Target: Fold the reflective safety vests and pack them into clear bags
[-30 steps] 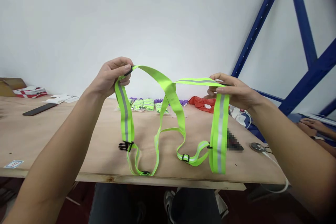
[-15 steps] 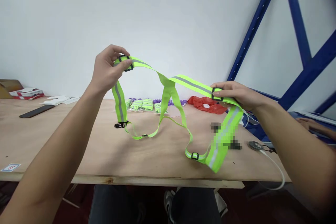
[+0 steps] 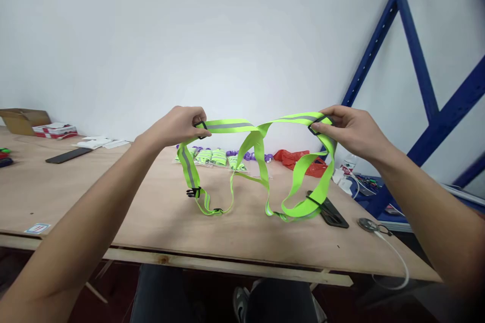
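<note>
Between my hands hangs a neon-yellow reflective vest (image 3: 259,136) made of straps with grey stripes, its shoulder straps raised above the table. My left hand (image 3: 185,125) pinches one strap at a black slider buckle (image 3: 203,129). On the other side, my right hand (image 3: 350,128) grips the second strap at another black slider (image 3: 318,125). A black side-release clip (image 3: 193,193) dangles from the left strap. Loops of the lower band droop close to the tabletop on the right, over part of a black phone (image 3: 333,214).
Several packed vests (image 3: 219,157) in clear bags lie along the wall beside purple items. A red plastic bag (image 3: 299,161) is right of them. On the wooden table (image 3: 151,222) are a dark flat strip (image 3: 68,155), an open cardboard box (image 3: 25,120) and a round corded device (image 3: 368,224).
Both hands have come down, the left also moving rightward, with the vest between them. The right side band has swung from hanging straight into a curved loop. The view has shifted slightly.
</note>
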The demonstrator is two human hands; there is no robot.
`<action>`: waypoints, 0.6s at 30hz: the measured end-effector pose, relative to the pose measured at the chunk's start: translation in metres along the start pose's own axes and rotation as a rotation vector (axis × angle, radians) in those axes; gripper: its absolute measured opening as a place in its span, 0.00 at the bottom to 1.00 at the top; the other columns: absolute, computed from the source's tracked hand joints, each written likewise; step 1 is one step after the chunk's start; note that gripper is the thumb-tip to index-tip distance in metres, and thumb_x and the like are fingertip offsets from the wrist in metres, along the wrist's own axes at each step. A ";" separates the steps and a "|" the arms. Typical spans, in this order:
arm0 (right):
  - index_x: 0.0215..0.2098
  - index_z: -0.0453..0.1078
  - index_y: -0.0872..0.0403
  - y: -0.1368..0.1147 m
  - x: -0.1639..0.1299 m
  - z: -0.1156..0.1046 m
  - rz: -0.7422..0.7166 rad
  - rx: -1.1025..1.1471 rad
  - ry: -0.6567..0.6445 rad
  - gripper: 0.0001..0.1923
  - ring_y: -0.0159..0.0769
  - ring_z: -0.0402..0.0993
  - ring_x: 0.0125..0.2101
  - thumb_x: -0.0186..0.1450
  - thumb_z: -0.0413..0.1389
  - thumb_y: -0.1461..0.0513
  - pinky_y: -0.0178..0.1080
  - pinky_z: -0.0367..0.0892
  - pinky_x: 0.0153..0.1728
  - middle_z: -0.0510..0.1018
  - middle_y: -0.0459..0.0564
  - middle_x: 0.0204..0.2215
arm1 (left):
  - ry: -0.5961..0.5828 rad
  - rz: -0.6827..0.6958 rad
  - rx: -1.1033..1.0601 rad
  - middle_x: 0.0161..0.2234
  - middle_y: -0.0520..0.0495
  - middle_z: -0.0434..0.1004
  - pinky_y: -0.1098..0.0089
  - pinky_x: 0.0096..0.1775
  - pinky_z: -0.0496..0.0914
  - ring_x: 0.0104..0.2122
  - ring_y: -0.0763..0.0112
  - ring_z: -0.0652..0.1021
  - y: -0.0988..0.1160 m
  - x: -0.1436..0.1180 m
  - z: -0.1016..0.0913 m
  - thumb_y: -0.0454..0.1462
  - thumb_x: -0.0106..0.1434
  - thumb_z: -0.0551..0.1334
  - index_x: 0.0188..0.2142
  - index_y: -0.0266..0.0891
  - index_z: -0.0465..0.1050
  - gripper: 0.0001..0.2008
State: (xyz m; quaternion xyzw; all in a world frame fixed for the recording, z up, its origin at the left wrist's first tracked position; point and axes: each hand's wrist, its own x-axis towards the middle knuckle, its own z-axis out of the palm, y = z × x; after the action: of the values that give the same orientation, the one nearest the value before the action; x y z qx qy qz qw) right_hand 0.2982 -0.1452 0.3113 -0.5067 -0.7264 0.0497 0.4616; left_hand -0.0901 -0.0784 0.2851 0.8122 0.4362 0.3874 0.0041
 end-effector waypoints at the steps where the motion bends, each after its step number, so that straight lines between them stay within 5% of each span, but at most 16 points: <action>1: 0.38 0.74 0.51 0.001 0.002 0.000 -0.013 -0.043 -0.004 0.19 0.43 0.75 0.31 0.56 0.65 0.48 0.41 0.68 0.28 0.80 0.50 0.30 | 0.004 -0.007 0.017 0.21 0.53 0.67 0.71 0.24 0.54 0.23 0.70 0.68 0.000 -0.002 -0.001 0.42 0.50 0.72 0.26 0.42 0.72 0.11; 7: 0.33 0.73 0.49 0.008 0.017 0.005 -0.135 -0.476 0.020 0.14 0.39 0.68 0.24 0.59 0.61 0.48 0.40 0.59 0.26 0.75 0.47 0.23 | 0.081 -0.011 0.080 0.20 0.53 0.66 0.70 0.25 0.53 0.21 0.70 0.66 0.004 -0.013 -0.007 0.44 0.57 0.67 0.25 0.42 0.68 0.12; 11: 0.26 0.67 0.50 0.012 0.018 0.014 -0.173 -0.534 0.050 0.13 0.40 0.70 0.26 0.61 0.58 0.51 0.41 0.59 0.28 0.76 0.50 0.24 | 0.104 -0.049 0.068 0.20 0.52 0.67 0.70 0.26 0.53 0.21 0.70 0.67 0.006 -0.016 -0.009 0.44 0.59 0.65 0.25 0.41 0.67 0.13; 18: 0.32 0.66 0.50 0.020 0.006 0.032 -0.129 -0.636 0.082 0.05 0.39 0.69 0.24 0.61 0.56 0.58 0.40 0.58 0.27 0.76 0.49 0.26 | 0.132 -0.146 -0.062 0.21 0.51 0.71 0.70 0.24 0.56 0.21 0.70 0.69 0.018 -0.018 0.003 0.44 0.58 0.63 0.23 0.40 0.66 0.13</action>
State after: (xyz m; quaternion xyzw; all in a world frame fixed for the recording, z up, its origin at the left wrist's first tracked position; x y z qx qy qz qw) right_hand 0.2887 -0.1180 0.2860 -0.5801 -0.7169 -0.2295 0.3111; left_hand -0.0817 -0.1011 0.2781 0.7503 0.4813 0.4523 0.0289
